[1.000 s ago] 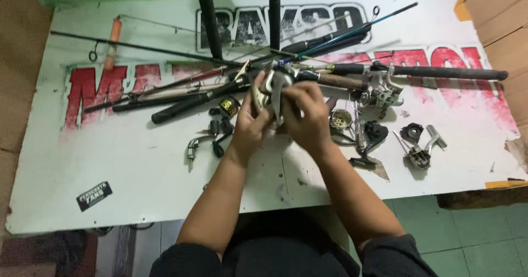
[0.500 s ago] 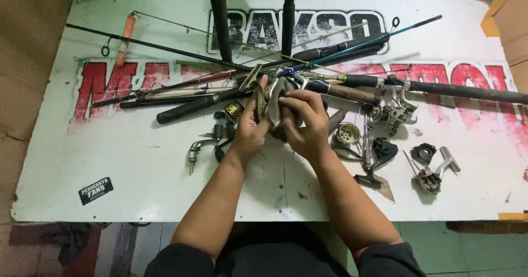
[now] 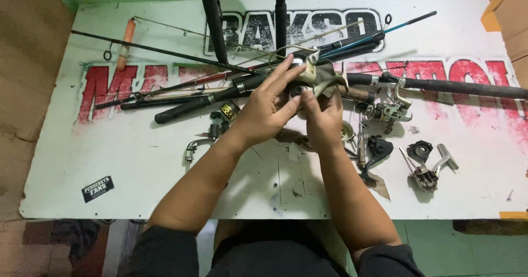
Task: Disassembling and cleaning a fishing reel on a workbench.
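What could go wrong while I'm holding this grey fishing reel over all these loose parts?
1. The grey metal fishing reel is held above the table by both the left hand and right hand; a small piece could drop among the scattered black and silver reel parts and get lost.
2. The crossed thin black fishing rods lie right beside your forearms, so a sleeve might snag one.

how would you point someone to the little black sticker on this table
Start with the white table whose top carries big red and black painted lettering. Go to its near left corner, well clear of the rods, reel parts and both hands. The small black sticker lies there tilted, alone on bare white; it is the only flat printed label, while everything else loose is metal or plastic hardware.
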